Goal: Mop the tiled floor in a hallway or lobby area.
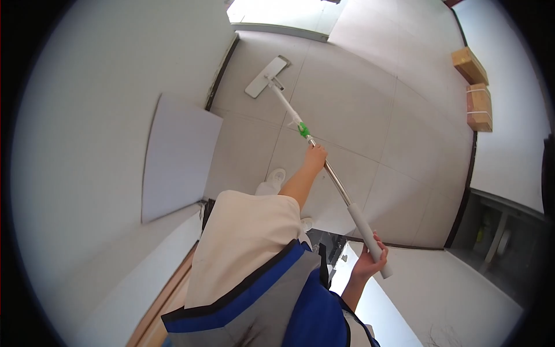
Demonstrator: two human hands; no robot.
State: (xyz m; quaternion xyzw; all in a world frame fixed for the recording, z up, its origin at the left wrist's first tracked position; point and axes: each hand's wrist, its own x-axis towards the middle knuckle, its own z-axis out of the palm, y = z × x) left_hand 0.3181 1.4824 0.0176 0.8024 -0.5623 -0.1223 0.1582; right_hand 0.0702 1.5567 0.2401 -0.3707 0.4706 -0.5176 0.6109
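Observation:
A flat mop with a long metal pole [338, 182] slants across the view. My left hand [317, 155] is closed around the pole just below a green wrapping [303, 129]. Lower down, my right hand [371, 260] grips the grey sleeve handle [363, 223] close to its end. The white rectangular mop head [267, 76] lies on the pale tiled floor [342, 104], near the left wall's dark skirting. A white plastic joint [284, 100] links the head to the pole. The underside of the mop head is hidden.
A white panel [182, 158] leans at the left wall. Two cardboard boxes [470, 65] [479, 107] sit along the right wall. Below them is a dark recess [498, 238] with items in it. A raised sill [282, 32] crosses the far end. My shoe [276, 175] stands on the tiles.

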